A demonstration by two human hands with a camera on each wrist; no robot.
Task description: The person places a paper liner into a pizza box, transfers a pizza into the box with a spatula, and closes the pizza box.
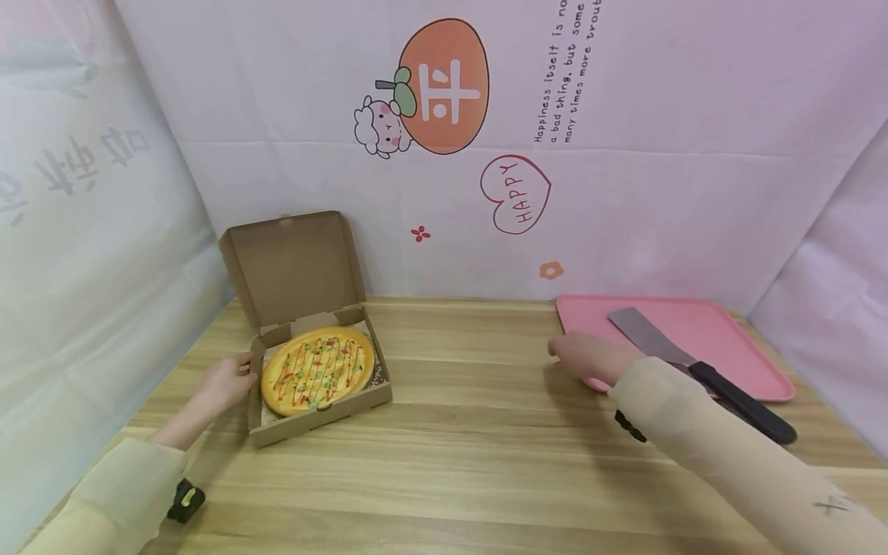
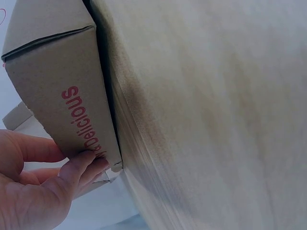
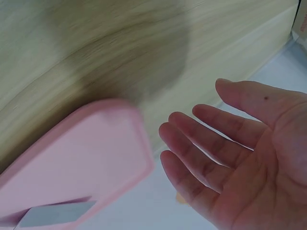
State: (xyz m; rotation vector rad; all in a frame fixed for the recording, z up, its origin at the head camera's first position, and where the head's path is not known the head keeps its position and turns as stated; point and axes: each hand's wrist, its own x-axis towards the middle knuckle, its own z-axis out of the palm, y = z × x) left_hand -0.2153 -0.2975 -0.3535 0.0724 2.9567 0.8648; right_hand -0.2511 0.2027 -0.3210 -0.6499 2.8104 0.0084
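Note:
My left hand (image 1: 227,383) is at the left wall of an open cardboard pizza box (image 1: 326,417). In the left wrist view, thumb and fingers (image 2: 79,167) pinch that wall near red lettering. A round pizza (image 1: 317,370) with zigzag sauce and bits of topping lies in the box, whose lid (image 1: 294,266) stands up at the back. Over the left edge of a pink tray (image 1: 694,324) is my right hand (image 1: 593,356). Its fingers are relaxed and spread in the right wrist view, with nothing in the palm.
A pizza spatula (image 1: 641,333) with a black handle (image 1: 745,401) lies across the tray, its handle reaching past the tray's front edge. White printed cloth (image 1: 444,216) hangs behind and on both sides of the wooden table (image 1: 458,432).

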